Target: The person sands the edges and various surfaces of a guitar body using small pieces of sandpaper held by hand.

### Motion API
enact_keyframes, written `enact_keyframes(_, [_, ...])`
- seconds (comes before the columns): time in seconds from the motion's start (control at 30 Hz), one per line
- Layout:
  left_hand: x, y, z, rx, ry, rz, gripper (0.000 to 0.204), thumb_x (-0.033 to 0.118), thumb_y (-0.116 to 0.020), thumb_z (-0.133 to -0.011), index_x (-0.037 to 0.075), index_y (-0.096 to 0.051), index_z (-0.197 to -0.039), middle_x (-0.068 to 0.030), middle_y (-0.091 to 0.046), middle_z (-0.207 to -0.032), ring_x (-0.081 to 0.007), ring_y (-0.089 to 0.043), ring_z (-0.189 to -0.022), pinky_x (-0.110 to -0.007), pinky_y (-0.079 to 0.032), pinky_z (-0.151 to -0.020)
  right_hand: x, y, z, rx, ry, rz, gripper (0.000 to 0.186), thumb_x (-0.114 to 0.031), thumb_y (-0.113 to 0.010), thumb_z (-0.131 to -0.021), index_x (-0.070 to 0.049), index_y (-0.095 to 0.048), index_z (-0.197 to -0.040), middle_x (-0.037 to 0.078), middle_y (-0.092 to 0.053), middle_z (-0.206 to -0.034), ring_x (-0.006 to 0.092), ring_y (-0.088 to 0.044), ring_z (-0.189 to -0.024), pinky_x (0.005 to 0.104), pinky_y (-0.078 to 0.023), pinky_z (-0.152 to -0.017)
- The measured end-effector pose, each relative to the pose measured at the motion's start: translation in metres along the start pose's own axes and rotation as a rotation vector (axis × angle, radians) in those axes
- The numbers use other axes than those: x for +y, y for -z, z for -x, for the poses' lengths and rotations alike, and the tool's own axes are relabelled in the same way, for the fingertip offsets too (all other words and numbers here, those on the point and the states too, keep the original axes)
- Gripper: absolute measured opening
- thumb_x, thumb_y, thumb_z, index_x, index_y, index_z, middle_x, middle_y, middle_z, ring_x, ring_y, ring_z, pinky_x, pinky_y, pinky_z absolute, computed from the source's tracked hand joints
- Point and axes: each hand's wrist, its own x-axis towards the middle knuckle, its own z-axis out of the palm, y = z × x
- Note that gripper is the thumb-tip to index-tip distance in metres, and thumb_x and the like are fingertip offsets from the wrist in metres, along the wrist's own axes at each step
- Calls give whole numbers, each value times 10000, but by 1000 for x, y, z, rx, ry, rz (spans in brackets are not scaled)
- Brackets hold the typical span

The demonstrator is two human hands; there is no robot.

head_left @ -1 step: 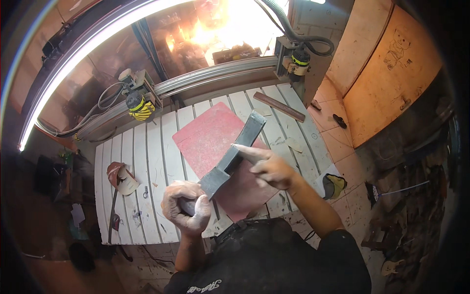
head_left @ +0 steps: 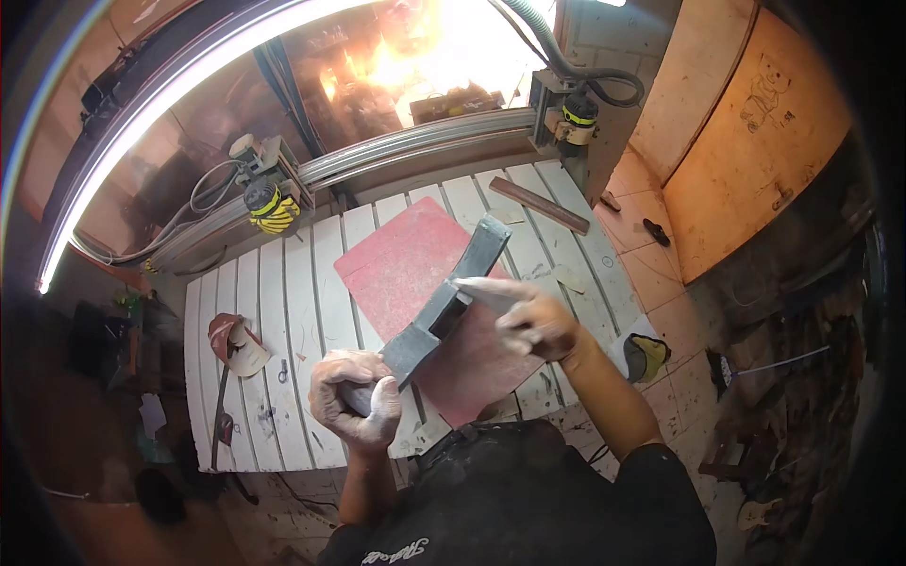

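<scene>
A long dark grey, dusty piece (head_left: pixel 425 321) with a stepped, angular profile slants up to the right above the bench; its exact kind is unclear. My left hand (head_left: pixel 356 399), coated in pale dust, is closed round its lower end, which the fingers partly hide. My right hand (head_left: pixel 531 319) points at the piece's middle with the index finger stretched out, the tip at its right edge. The other fingers are loosely curled and hold nothing. Below the piece lies a reddish-pink square sheet (head_left: pixel 392 264) on the white slatted bench (head_left: pixel 302 283).
A brown strip (head_left: pixel 538 205) lies at the bench's far right. To the left sits a brown and cream cap (head_left: pixel 238 344). Two machine heads, one left (head_left: pixel 271 203) and one right (head_left: pixel 578 123), hang on a metal rail (head_left: pixel 425 141) behind. A yellow-grey item (head_left: pixel 645 357) is at the right edge.
My right hand has shifted slightly right, its index finger still at the piece. The grey piece and my left hand have moved very slightly left.
</scene>
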Motion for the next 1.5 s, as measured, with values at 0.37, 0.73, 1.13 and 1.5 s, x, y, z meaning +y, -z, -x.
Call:
enact_keyframes(0.37, [-13,10,-5,12,16,36,337,43,-802,-796,87,-517,-970,-41,-600,-810,-157,-619,-745,-371,-556,-771,30,-16,-27,343,430,1291,712,89,-419,-862,-141,-509,-1530,100,-599,-1473,93,-665,-726,242,-550,-585])
enact_keyframes(0.73, [-13,7,-7,-8,7,13,325,-15,-755,-762,80,-510,-952,-57,-612,-794,-165,-625,-725,-365,-564,-776,20,-37,-18,356,177,898,673,93,-420,-870,-19,-455,-1533,111,-609,-1460,174,-703,-966,277,-576,-857])
enact_keyframes(1.13, [-3,-8,-1,-66,5,-35,334,-34,-790,-691,70,-551,-901,-64,-638,-765,-161,-627,-713,-313,-538,-725,28,-77,-7,323,721,1759,608,47,-557,-827,-92,-611,-1416,187,-586,-1447,312,-717,-1086,372,-615,-855])
enact_keyframes(1.5, [-1,-7,6,-87,-20,-57,329,5,-815,-699,63,-572,-912,-69,-651,-789,-183,-650,-734,-323,-543,-703,0,-49,-9,520,704,1638,556,66,-503,-843,-100,-675,-1345,172,-673,-1322,346,-691,-1145,395,-587,-956])
